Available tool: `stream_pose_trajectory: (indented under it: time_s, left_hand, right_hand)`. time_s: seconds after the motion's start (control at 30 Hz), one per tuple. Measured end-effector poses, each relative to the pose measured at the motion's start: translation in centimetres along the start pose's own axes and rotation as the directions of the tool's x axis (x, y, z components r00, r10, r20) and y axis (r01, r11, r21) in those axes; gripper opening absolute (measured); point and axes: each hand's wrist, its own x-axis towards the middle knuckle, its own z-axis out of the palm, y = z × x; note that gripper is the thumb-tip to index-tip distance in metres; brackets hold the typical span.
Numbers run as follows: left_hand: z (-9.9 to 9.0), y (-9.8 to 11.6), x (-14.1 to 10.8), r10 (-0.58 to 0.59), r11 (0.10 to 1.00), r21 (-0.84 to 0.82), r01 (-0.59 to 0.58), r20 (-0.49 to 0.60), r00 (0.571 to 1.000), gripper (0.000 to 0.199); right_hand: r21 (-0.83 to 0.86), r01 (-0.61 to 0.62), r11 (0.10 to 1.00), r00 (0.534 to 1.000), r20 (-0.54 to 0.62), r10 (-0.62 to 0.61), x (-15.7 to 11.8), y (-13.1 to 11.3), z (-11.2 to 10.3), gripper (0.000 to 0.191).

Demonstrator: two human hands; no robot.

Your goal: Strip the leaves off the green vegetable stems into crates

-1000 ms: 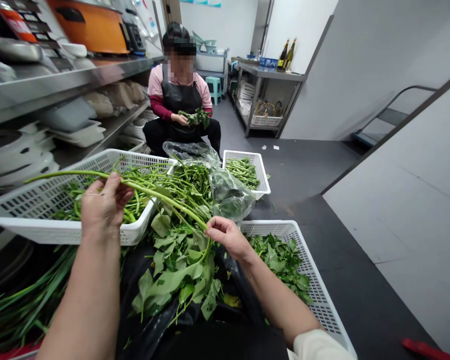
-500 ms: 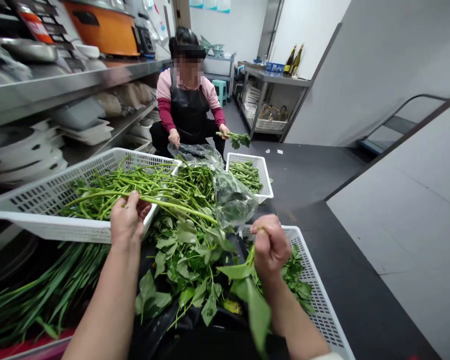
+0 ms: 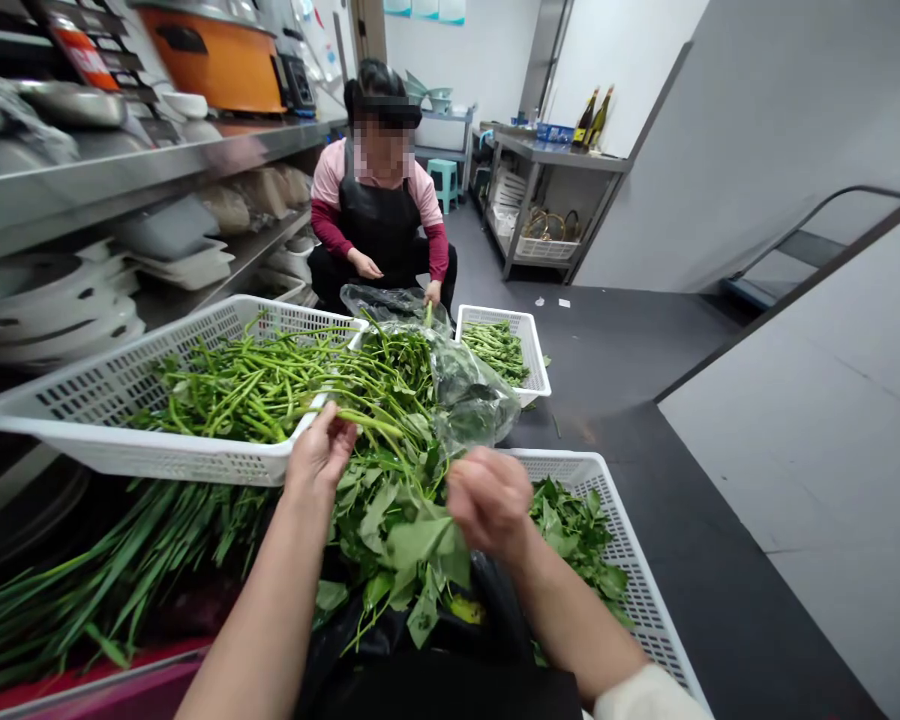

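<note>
My left hand (image 3: pixel 319 450) pinches a long green vegetable stem (image 3: pixel 371 420) near the inner corner of the left basket. To its right, my right hand (image 3: pixel 491 500) is closed in a fist around a leafy green sprig (image 3: pixel 427 545); its broad leaves hang to the left of the fist, and the fingertips are hidden. Under both hands lies a heap of leafy greens (image 3: pixel 371 505) on black plastic. Trimmed stems fill much of the white left basket (image 3: pixel 157 445). Picked leaves (image 3: pixel 577 535) lie in the white right basket (image 3: pixel 649 590).
Across from me a co-worker (image 3: pixel 379 210) crouches, one hand holding a stem over a clear plastic bag (image 3: pixel 472 385). A small white basket (image 3: pixel 536 355) of stems stands beside. Long green leaves (image 3: pixel 157 560) lie lower left. A metal shelf (image 3: pixel 135 170) with dishes runs along the left.
My left hand has moved right with the stem, and my right hand has moved left with the leafy sprig, bringing them closer. The co-worker's bunch of greens has gone down toward the bag.
</note>
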Motion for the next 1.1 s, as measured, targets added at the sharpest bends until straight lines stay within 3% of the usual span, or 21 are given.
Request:
stream_pose_trajectory:
  time_s: [0.07,0.13,0.2,0.23,0.27,0.37,0.43,0.5,0.57,0.63,0.67,0.73,0.83,0.9,0.97,1.03,1.1]
  left_hand:
    - [-0.5,-0.8,0.4,-0.046,0.999,-0.011,0.046,-0.006,0.999,0.022]
    - [-1.1,-1.1,0.3,-0.1,0.995,0.018,0.1,0.049,0.994,0.017]
    - [-1.4,-1.1,-0.1,-0.162,0.982,0.125,0.14,0.185,0.969,0.009]
    - [-1.5,-1.2,-0.3,-0.19,0.969,0.203,0.138,0.264,0.946,0.007]
    - [-1.4,-1.3,-0.7,-0.213,0.952,0.284,0.117,0.335,0.918,0.01]
    - [-1.0,-2.2,-1.8,-0.202,0.895,0.445,-0.023,0.452,0.869,0.024]
    - [-0.5,-2.7,-2.6,-0.148,0.863,0.489,-0.127,0.487,0.861,0.03]
    - [-0.2,-2.9,-3.4,-0.098,0.834,0.512,-0.207,0.507,0.856,0.032]
    - [-0.1,-2.5,-4.1,-0.069,0.805,0.537,-0.251,0.506,0.86,0.033]
    - [-0.3,-1.9,-4.6,-0.058,0.786,0.557,-0.268,0.498,0.866,0.033]
    - [-0.4,-1.7,-4.7,-0.06,0.78,0.566,-0.268,0.494,0.867,0.033]
    - [-0.6,-1.4,-4.8,-0.092,0.779,0.576,-0.249,0.498,0.862,0.033]
    - [-0.7,-1.6,-4.6,-0.137,0.804,0.561,-0.198,0.499,0.856,0.033]
    - [-0.6,-1.9,-4.4,-0.125,0.823,0.537,-0.186,0.49,0.863,0.035]
    - [-0.5,-2.2,-4.2,-0.094,0.834,0.517,-0.191,0.475,0.875,0.037]
    - [-0.5,-2.4,-3.7,-0.074,0.844,0.505,-0.178,0.44,0.895,0.039]
    - [-0.8,-2.4,-2.9,-0.041,0.861,0.49,-0.139,0.339,0.94,0.041]
  right_hand:
    - [-0.029,-0.141,0.99,0.987,-0.075,0.139,-1.0,0.5,-3.3,0.021]
    - [-0.123,-0.318,0.94,0.928,0.162,0.335,-2.5,2.2,-6.4,0.027]
    - [-0.256,-0.416,0.872,0.747,0.45,0.489,-4.1,4.0,-8.5,0.025]
    - [-0.296,-0.455,0.84,0.662,0.519,0.541,-4.6,4.7,-8.9,0.019]
    - [-0.301,-0.508,0.807,0.608,0.539,0.583,-5.0,5.1,-8.8,0.014]
    - [-0.074,-0.751,0.656,0.539,0.505,0.674,-4.6,4.5,-5.7,0.045]
    - [0.136,-0.88,0.456,0.437,0.607,0.663,-3.5,3.4,-2.1,0.058]
    - [0.216,-0.938,0.271,0.331,0.79,0.517,-2.5,2.5,1.6,0.069]
    - [0.204,-0.951,0.231,0.274,0.903,0.332,-2.1,2.1,4.3,0.052]
    - [0.201,-0.932,0.302,0.277,0.932,0.234,-2.2,2.3,5.7,0.022]
    - [0.209,-0.912,0.353,0.299,0.928,0.224,-2.3,2.5,6.1,0.021]
    - [0.231,-0.857,0.46,0.382,0.885,0.267,-2.4,3.0,6.3,0.029]
    - [0.231,-0.766,0.6,0.536,0.745,0.397,-2.0,3.5,6.5,0.026]
    - [0.226,-0.758,0.611,0.593,0.63,0.502,-1.5,3.5,6.7,0.025]
    - [0.246,-0.777,0.58,0.601,0.564,0.566,-1.0,2.8,6.6,0.028]
    - [0.3,-0.725,0.62,0.653,0.586,0.48,-1.0,1.3,6.0,0.028]
    - [0.411,-0.576,0.707,0.708,0.683,0.18,-1.4,-0.5,4.9,0.025]
